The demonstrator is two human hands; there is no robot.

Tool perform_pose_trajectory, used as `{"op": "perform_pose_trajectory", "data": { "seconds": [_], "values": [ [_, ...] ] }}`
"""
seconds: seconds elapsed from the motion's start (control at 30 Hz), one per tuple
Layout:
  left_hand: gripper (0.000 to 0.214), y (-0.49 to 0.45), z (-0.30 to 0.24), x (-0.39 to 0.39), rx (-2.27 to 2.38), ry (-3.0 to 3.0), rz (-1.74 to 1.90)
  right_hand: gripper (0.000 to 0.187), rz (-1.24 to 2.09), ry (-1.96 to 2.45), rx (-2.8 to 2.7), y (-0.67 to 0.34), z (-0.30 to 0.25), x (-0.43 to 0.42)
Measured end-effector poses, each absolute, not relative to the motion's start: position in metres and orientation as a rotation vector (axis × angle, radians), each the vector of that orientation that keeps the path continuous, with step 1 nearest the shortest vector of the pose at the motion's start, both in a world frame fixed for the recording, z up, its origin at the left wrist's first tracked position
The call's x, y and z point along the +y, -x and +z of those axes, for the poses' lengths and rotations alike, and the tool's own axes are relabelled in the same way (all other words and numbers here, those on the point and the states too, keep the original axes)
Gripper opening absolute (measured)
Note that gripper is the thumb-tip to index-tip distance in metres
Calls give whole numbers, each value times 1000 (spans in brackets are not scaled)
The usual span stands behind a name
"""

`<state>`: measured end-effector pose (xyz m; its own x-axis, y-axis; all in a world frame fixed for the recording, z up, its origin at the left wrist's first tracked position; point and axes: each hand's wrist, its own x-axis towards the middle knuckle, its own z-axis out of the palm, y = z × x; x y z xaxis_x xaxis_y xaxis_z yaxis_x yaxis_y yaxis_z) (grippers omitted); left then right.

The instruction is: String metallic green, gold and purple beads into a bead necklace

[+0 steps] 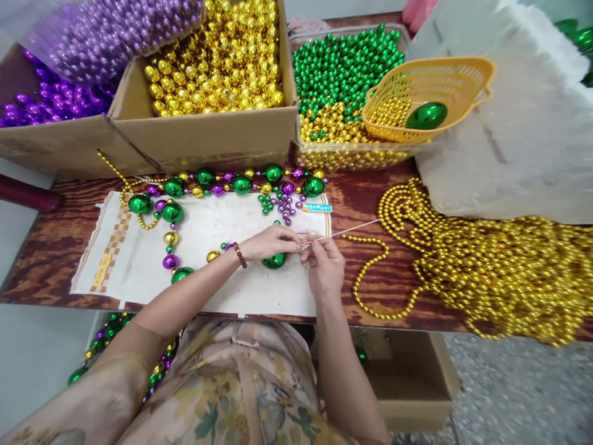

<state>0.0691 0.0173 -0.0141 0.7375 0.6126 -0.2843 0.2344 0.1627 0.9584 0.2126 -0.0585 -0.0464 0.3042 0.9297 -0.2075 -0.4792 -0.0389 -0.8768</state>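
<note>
My left hand point(275, 241), with a dark bead bracelet point(239, 254) at its wrist, pinches a thin white string at its fingertips. My right hand point(325, 266) is closed on the same white string point(354, 228), which runs out rightward toward the gold beads. The fingertips of both hands almost meet. Below my left hand lies a large green bead point(274, 261), partly covered. A strand of green, gold and purple beads point(170, 238) curves round the white cloth point(139, 266). Loose small purple beads point(286, 207) and green beads point(265, 204) lie just beyond my hands.
At the back stand a carton of gold beads point(204, 136), purple beads point(60, 99) and a tub of green beads point(347, 62). A yellow basket point(467, 80) rests on the tub. Gold bead chains point(504, 272) are heaped at right. Below the table edge is an open carton point(412, 408).
</note>
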Motion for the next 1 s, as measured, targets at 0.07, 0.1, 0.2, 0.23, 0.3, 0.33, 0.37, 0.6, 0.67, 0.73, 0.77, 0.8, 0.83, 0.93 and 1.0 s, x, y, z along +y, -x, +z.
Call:
{"op": "perform_pose_trajectory", "data": {
  "seconds": [0.07, 0.1, 0.2, 0.23, 0.3, 0.33, 0.37, 0.6, 0.67, 0.73, 0.77, 0.8, 0.83, 0.93, 1.0],
  "values": [
    [17, -68, -15, 16, 741, -1492, 224, 34, 1250, 1034, -447, -213, -45, -60],
    [17, -67, -15, 15, 748, -1550, 175, 37, 1284, 1011, -416, -216, -43, -60],
    [17, -58, -11, 13, 820, -1857, 9, 38, 1316, 984, -366, -236, -37, -60],
    [17, -55, -10, 13, 850, -1985, -47, 38, 1268, 986, -345, -245, -35, -61],
    [19, -50, -6, 11, 906, -2209, -144, 38, 1116, 994, -306, -263, -32, -65],
    [19, -48, -5, 10, 924, -2292, -180, 38, 1046, 999, -292, -272, -32, -69],
    [19, -47, -4, 9, 936, -2361, -213, 38, 993, 1008, -282, -279, -32, -72],
    [17, -49, -20, -11, 898, -2689, -346, 38, 833, 1083, -176, -297, -46, -98],
    [14, -49, -23, -15, 885, -2710, -350, 36, 782, 1071, -158, -296, -48, -103],
    [14, -50, -21, -12, 850, -2682, -325, 34, 780, 1084, -167, -292, -49, -106],
    [17, -50, -17, -6, 837, -2657, -265, 33, 805, 1100, -182, -289, -49, -107],
    [21, -51, -9, 4, 847, -2635, -156, 33, 844, 1122, -205, -285, -49, -107],
    [25, -51, 1, 18, 887, -2618, -2, 33, 888, 1145, -235, -280, -50, -108],
    [29, -55, 48, 82, 1187, -2595, 593, 32, 986, 1189, -341, -264, -55, -108],
    [27, -60, 83, 134, 1439, -2562, 894, 32, 1007, 1213, -399, -255, -59, -107]
  ]
}}
